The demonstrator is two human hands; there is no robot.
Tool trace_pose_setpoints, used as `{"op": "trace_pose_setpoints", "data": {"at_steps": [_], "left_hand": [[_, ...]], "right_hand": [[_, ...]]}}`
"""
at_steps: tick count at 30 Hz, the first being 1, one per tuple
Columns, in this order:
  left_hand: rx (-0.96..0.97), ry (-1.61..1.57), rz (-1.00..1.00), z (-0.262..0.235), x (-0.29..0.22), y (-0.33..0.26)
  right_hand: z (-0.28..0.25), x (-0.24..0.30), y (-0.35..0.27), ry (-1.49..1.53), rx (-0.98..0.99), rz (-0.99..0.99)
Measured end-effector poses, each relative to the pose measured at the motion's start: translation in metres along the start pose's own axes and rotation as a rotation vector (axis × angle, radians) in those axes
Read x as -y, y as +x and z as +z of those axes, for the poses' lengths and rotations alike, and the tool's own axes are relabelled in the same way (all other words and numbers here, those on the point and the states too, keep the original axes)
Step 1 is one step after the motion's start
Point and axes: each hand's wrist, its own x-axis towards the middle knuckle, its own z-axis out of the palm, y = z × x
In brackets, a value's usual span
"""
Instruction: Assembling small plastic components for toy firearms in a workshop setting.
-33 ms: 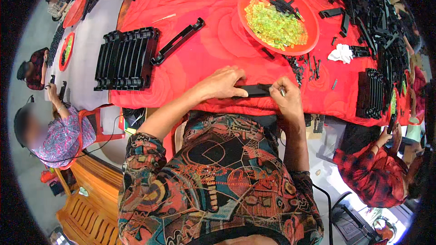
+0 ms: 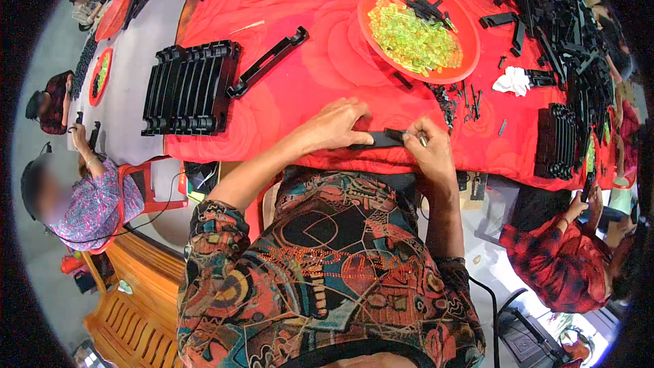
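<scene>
Near the table's front edge, my left hand [image 2: 338, 126] is closed on the left end of a long black plastic bar [image 2: 377, 140], thumb along it. My right hand [image 2: 430, 144] pinches a small black piece [image 2: 394, 134] at the bar's right end. A short pale, metallic-looking object [image 2: 423, 140] sticks out between the right fingers; its kind is unclear. Up and to the left, a single black plastic bar [image 2: 269, 61] lies aslant beside a row of similar black bars [image 2: 191, 87] set side by side.
A red bowl [image 2: 470, 61] holds small yellow-green translucent pieces and some black ones. Small black parts [image 2: 470, 100] and a crumpled white tissue [image 2: 511, 81] lie right of centre. Black bars [image 2: 538, 7] heap at the far right. Co-workers sit at both sides.
The small black piece by my right fingers now sits at a slightly different angle on the bar. Both hands stay almost in place.
</scene>
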Motion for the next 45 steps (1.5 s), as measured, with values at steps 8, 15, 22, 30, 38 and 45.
{"op": "trace_pose_setpoints", "data": {"at_steps": [8, 15, 22, 30, 38, 45], "left_hand": [[-0.215, -0.540, -0.050, 0.010, -0.024, -0.013], [-0.187, -0.698, -0.162, 0.025, -0.026, -0.013], [-0.197, -0.563, -0.107, 0.022, -0.027, -0.017], [-0.305, 0.117, -0.086, 0.017, -0.014, -0.046], [-0.408, 0.112, -0.001, 0.044, -0.005, -0.052], [-0.527, -0.009, -0.009, 0.039, 0.007, -0.039]], "right_hand": [[0.008, 0.007, -0.002, 0.210, 0.103, 0.036], [0.026, -0.003, -0.004, 0.430, -0.093, 0.057], [0.023, -0.011, -0.007, 0.441, -0.051, 0.120], [0.012, -0.012, 0.001, 0.334, -0.180, 0.106], [0.019, -0.013, 0.001, 0.167, -0.094, 0.171], [0.011, -0.010, 0.004, 0.298, -0.235, 0.096]]}}
